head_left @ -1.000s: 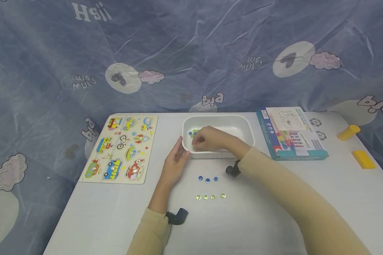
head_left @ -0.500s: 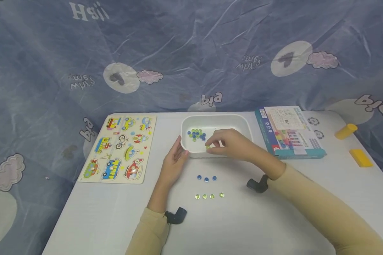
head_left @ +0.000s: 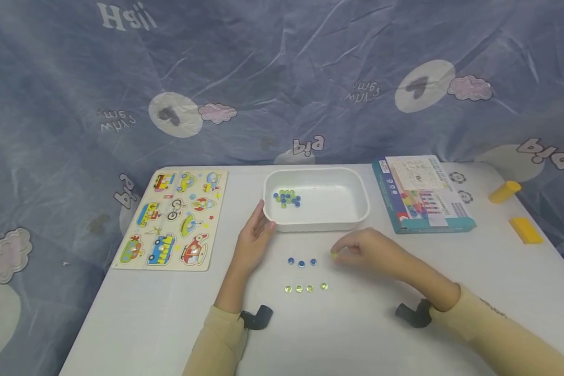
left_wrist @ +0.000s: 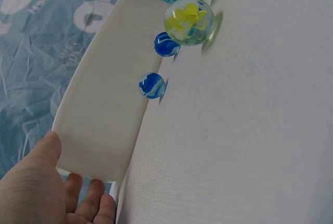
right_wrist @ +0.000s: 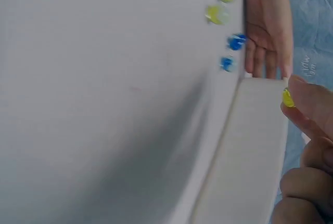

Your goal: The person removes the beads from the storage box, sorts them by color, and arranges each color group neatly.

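Observation:
My right hand (head_left: 373,253) is over the table in front of the white tray (head_left: 324,226), pinching a yellow marble (right_wrist: 287,98) between thumb and forefinger. At the tray's front left corner, my left hand (head_left: 253,245) touches the wall with fairly straight fingers, its thumb (left_wrist: 49,148) at the rim. Blue and yellow-green marbles (head_left: 289,198) cluster in the left part of the tray. Before the tray lie a row of three blue marbles (head_left: 302,264) and, nearer me, a row of several yellow-green marbles (head_left: 298,289).
A wooden vehicle puzzle board (head_left: 171,219) lies at the left of the table. Right of the tray is a flat printed toy box (head_left: 423,193). Farther right are a yellow cylinder (head_left: 504,192) and a yellow block (head_left: 525,230). Printed blue cloth (head_left: 263,68) hangs behind.
My right hand has come out of the tray with a yellow marble, moving right and toward me, beside the blue row. The left hand stays at the tray corner.

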{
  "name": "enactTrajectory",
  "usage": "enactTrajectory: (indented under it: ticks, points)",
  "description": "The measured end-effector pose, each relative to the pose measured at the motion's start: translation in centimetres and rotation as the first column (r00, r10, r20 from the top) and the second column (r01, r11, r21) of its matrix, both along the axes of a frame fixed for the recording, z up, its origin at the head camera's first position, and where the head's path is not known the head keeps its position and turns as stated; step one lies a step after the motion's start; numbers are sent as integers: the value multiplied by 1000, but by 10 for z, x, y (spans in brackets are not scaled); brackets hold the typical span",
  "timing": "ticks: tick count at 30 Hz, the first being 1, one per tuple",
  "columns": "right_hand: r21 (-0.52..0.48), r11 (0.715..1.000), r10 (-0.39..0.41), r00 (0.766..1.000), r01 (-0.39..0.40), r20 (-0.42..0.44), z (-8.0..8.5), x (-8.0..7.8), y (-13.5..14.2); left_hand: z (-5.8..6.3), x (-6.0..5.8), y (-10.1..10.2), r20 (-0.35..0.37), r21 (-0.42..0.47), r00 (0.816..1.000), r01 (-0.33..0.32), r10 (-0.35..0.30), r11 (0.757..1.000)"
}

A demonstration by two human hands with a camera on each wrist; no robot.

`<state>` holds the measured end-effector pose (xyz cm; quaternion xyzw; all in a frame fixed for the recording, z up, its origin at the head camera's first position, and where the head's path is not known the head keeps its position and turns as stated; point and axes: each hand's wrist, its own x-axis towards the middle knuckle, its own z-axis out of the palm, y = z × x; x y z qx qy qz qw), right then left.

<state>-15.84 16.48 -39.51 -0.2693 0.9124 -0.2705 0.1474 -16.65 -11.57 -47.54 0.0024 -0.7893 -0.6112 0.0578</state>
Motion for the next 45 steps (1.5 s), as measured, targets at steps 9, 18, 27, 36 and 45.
enactTrajectory:
  ticks: [9,18,27,36,45]
  points:
    - [57,998,14,994,-21,109,-26,17,8,17,8,1,-14,28,1000,16,-15,999]
    - [104,994,18,997,-25,68,-35,22,6,0,-1,-1,-12,4,1000,-2,2,1000]
    - [144,989,22,999,-26,34,-37,24,5,-12,-6,-4,-28,11,999,18,-18,1000]
    - [159,987,10,999,-15,36,-35,24,5,-11,-5,-4,-21,8,1000,16,-16,1000]
    - [96,995,11,999,-15,41,-19,17,6,-3,-2,0,3,16,1000,-2,2,1000]
